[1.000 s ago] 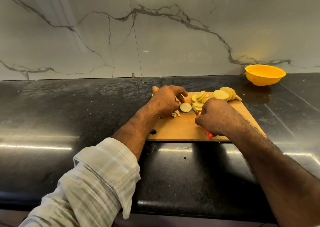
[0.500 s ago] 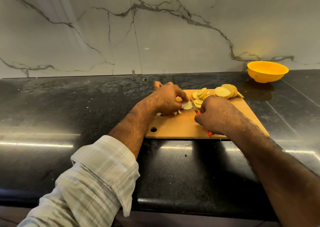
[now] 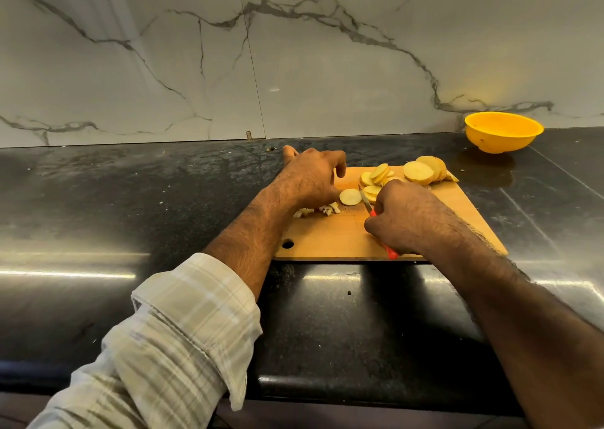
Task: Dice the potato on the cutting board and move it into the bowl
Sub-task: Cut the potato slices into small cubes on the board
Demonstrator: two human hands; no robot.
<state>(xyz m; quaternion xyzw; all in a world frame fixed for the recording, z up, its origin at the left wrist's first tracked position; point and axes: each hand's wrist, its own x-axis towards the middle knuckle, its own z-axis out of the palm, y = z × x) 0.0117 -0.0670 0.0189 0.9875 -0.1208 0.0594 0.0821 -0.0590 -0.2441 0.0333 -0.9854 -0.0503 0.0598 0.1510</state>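
One slice: single potato round [image 3: 350, 197] at the board's [image 3: 330, 239] centre, isolated for dicing.
Left hand [image 3: 310, 180]: curled grip, whether touching the slice unclear.
Right hand [image 3: 400, 218]: grip clamped on knife [image 3: 366, 201], blade at slice's three o'clock.
Bowl [image 3: 503, 132]: at one o'clock, awaiting dice.

One bowl [image 3: 503, 132], one board [image 3: 330, 235], one knife [image 3: 366, 201]

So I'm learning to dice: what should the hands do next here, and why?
Probably bring the knife down through the lone slice. The left hand rests beside that slice, the right hand grips the knife just right of it, a few dice lie beside it, and the bowl looks empty.
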